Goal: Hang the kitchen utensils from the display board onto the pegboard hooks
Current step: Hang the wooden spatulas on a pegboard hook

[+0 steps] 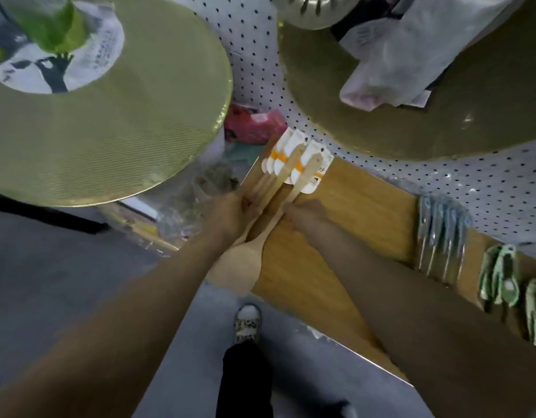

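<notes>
Now left hand grips wooden spatulas (tagged handles); right hand pinches one handle.

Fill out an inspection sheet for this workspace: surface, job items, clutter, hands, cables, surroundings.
Surface: wooden display board below a white pegboard.
Job's things: wooden spatulas with white-and-orange tags, bunched at the board's upper left corner.
Clutter: red packet and clear plastic bags left of the board.
Hands: left hand grips the spatula bundle; right hand pinches one handle.
Cables: nothing seen.
Surroundings: two large brass-coloured discs overhead, packaged metal utensils and green tools on the board's right, grey floor.
</notes>
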### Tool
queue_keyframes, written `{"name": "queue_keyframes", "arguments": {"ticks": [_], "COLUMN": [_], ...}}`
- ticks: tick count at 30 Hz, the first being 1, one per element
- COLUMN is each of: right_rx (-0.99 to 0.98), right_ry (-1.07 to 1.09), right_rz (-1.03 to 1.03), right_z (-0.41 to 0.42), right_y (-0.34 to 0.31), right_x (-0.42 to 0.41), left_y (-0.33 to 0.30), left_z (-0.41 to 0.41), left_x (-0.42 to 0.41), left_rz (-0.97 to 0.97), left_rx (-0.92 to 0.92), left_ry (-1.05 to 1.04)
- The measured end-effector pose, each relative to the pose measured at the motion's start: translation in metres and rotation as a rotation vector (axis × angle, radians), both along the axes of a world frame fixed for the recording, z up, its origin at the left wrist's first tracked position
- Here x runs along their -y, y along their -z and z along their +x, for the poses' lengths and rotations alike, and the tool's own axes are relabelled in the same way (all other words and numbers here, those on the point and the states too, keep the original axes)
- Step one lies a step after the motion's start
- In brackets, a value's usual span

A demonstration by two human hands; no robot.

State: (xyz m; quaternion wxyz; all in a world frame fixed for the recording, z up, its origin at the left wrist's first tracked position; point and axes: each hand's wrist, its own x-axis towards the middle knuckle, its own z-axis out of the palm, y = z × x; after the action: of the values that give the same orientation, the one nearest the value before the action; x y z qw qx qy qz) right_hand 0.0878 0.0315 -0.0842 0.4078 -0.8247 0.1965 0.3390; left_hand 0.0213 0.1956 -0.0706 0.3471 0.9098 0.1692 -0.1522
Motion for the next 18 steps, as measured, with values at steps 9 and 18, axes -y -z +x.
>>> {"name": "queue_keyframes", "arguments": {"ticks": [9,18], "right_rx": [-0.076,-0.035], "right_ry": [0.187,0.385], "right_rz": [0.011,0.193], "right_z": [0.016,-0.04], "right_y": [0.045,0.0], "right_x": [-0.006,0.038], "left_y": [0.027,0.03], "left_z": [0.032,0.038], "left_x": [0.01,0.016], "left_rz": [-0.003,0.099], "left_rx": [-0.069,-0.102], "left_ry": [0.002,0.024]}}
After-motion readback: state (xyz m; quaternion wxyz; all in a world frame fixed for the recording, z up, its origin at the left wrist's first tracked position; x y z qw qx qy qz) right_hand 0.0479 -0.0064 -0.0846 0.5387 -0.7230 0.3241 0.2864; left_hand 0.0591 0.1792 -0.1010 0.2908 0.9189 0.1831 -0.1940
